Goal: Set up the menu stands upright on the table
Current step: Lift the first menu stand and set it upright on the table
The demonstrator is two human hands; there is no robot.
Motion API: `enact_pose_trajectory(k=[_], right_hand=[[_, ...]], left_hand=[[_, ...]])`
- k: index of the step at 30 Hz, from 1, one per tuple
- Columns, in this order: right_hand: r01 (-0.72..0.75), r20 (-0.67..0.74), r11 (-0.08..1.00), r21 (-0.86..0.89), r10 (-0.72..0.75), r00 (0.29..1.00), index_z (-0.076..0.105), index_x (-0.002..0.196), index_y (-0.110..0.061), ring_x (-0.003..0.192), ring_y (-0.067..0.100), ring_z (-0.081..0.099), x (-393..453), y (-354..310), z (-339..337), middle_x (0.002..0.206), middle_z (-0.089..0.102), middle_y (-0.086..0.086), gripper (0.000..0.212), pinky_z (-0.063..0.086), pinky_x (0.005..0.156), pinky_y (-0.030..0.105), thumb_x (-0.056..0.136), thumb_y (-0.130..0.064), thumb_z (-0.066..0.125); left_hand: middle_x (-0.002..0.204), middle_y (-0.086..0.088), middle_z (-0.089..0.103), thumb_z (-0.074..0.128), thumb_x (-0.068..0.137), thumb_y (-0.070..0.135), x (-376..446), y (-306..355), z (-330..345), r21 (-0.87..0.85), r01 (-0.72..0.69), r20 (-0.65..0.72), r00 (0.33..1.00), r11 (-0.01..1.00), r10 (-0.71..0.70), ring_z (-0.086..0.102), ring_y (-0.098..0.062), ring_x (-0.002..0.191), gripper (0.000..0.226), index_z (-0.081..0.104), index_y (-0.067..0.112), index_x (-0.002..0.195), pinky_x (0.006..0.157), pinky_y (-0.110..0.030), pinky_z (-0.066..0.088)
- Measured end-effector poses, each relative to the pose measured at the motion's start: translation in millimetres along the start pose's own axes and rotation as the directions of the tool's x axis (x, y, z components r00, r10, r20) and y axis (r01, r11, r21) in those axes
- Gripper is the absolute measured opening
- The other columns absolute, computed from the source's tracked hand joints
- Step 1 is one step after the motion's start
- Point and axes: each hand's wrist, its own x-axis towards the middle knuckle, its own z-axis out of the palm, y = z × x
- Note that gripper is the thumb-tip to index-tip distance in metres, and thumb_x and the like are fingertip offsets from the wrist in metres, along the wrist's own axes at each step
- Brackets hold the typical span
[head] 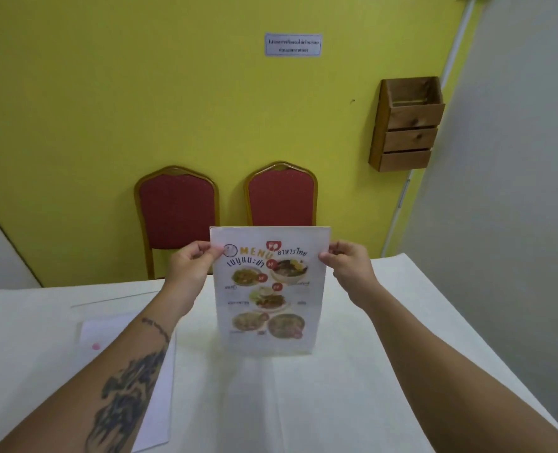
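A menu stand (267, 299), a clear holder with a printed sheet of food photos and the word MENU, stands upright at the middle of the white table (352, 371). Its lower edge rests on the cloth. My left hand (194, 259) pinches its upper left edge between thumb and fingers. My right hand (346, 261) pinches the upper right edge the same way. A second clear stand (117, 308) lies flat on the table to the left, partly under my left forearm, with a white sheet (169, 380) beside it.
Two red chairs (177, 210) (280, 197) with gold frames stand against the yellow wall behind the table. A wooden wall box (405, 125) hangs at the right. A grey wall (516, 191) runs close along the table's right edge.
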Motion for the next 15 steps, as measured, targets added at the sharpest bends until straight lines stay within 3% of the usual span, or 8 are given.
enact_pose_trajectory(k=[2,5,7,9,12,15], right_hand=[[-0.020,0.041,1.000,0.022,0.020,0.999,0.065,0.086,-0.003,0.050,-0.001,0.061,-0.1,-0.5,-2.9,0.072,0.064,0.001,0.010,0.042,0.044,0.012,0.092,0.002,0.059],[-0.078,0.093,0.997,0.026,0.075,0.993,0.063,0.082,-0.009,0.073,0.019,0.065,-0.4,6.8,-5.8,0.079,0.066,0.004,0.013,0.052,0.063,0.031,0.094,-0.004,0.060],[-0.098,0.117,0.993,0.073,0.089,0.989,0.061,0.083,-0.007,0.075,0.022,0.070,-2.5,10.0,-5.1,0.080,0.070,0.006,0.014,0.059,0.064,0.039,0.095,-0.003,0.057],[-0.088,0.116,0.993,0.081,0.078,0.990,0.060,0.081,-0.006,0.072,0.021,0.071,-3.5,11.6,-3.9,0.078,0.069,0.009,0.017,0.062,0.061,0.039,0.096,0.000,0.054],[-0.035,0.099,0.998,0.050,0.029,0.995,0.061,0.082,-0.005,0.077,0.027,0.069,-4.0,11.3,-2.2,0.083,0.061,0.018,0.016,0.061,0.071,0.052,0.096,0.000,0.055],[0.023,0.064,1.000,0.018,-0.024,0.998,0.063,0.080,-0.008,0.079,0.029,0.066,-4.0,13.9,0.0,0.077,0.061,0.014,0.017,0.056,0.077,0.061,0.094,-0.001,0.057]], left_hand=[[0.094,-0.014,0.075,0.071,0.084,0.030,0.8,2.6,-2.0,-0.014,0.005,0.034,0.999,1.000,-0.004,0.069,-0.029,0.089,0.012,0.071,0.018,0.083,0.085,-0.045,0.055],[0.084,-0.007,0.075,0.069,0.087,0.023,-4.5,6.9,-0.8,-0.058,0.012,0.069,0.998,0.998,-0.007,0.069,-0.023,0.078,0.009,0.069,0.015,0.083,0.074,-0.036,0.054],[0.082,-0.005,0.075,0.068,0.088,0.022,-8.0,7.2,0.3,-0.069,0.026,0.075,0.997,0.997,-0.021,0.069,-0.021,0.077,0.009,0.068,0.015,0.083,0.072,-0.034,0.053],[0.084,-0.005,0.075,0.067,0.088,0.022,-11.0,5.8,0.2,-0.076,0.046,0.080,0.996,0.996,-0.040,0.069,-0.021,0.080,0.007,0.068,0.016,0.084,0.076,-0.036,0.054],[0.089,-0.007,0.074,0.067,0.089,0.022,-13.7,1.3,0.6,-0.105,0.091,0.075,0.994,0.990,-0.083,0.068,-0.024,0.086,0.006,0.068,0.016,0.086,0.086,-0.041,0.054],[0.091,-0.007,0.073,0.068,0.088,0.019,-13.8,-4.6,0.2,-0.120,0.137,0.074,0.989,0.983,-0.128,0.068,-0.024,0.087,0.005,0.067,0.014,0.091,0.088,-0.043,0.054]])
